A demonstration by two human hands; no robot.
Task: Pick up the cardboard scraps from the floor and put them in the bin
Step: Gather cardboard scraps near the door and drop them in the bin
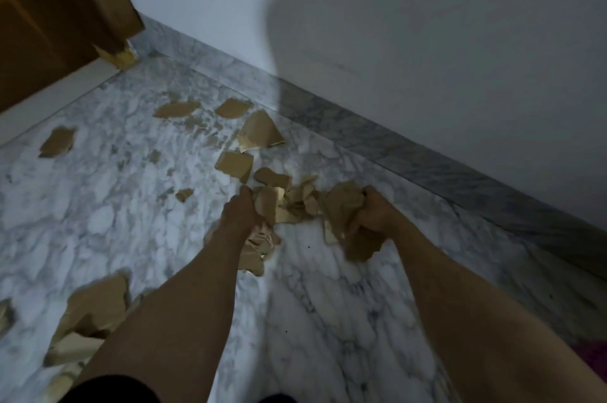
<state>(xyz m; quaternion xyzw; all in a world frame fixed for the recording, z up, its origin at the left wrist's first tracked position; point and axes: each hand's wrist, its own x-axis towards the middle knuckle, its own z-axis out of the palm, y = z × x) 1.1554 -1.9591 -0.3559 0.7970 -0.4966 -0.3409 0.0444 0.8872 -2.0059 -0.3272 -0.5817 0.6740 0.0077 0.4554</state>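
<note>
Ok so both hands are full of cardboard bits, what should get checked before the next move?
1. Right hand grips its bunch of scraps: ok, fingers curled round it.
2. Left hand holds its scraps: ok, but pieces hang loose below the hand and might drop.
3. Bin within reach: cannot tell, no bin shows in the view.
4. Floor cleared: not ok, loose scraps lie ahead, such as the big piece near the wall, the one far left, and a pile by the left arm.
5. Room in the hands for more: not ok, both look full.
6. Path to walk: cannot tell, only the marble floor near the wall shows.
</note>
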